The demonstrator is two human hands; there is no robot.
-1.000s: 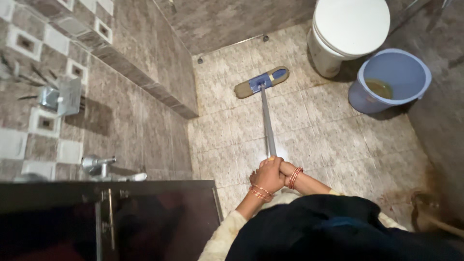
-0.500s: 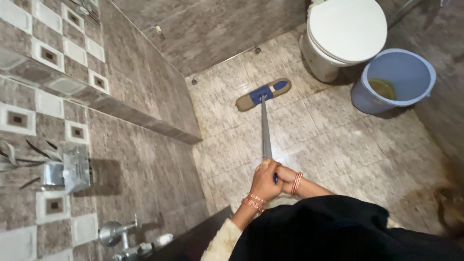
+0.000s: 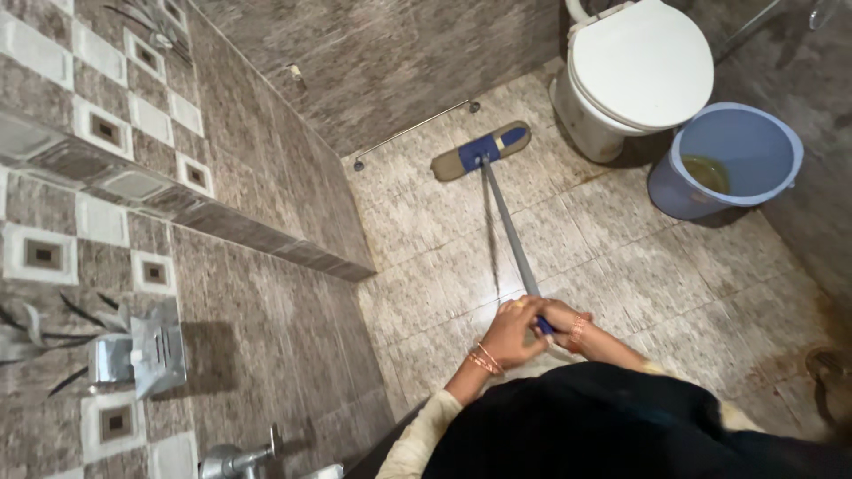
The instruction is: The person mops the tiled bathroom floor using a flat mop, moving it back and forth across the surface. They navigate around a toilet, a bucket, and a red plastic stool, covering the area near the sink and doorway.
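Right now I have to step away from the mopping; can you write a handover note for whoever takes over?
Left hand: closed on the upper end of the mop handle.
Right hand: closed on the same handle, beside the left.
Mop head: flat on the tiled floor near the back wall, left of the white toilet, lid shut.
Blue bucket: right of the toilet, with a little murky liquid in it.
Done: cannot tell which floor is already mopped.
Left: brownish stains at the right edge, near the drain.
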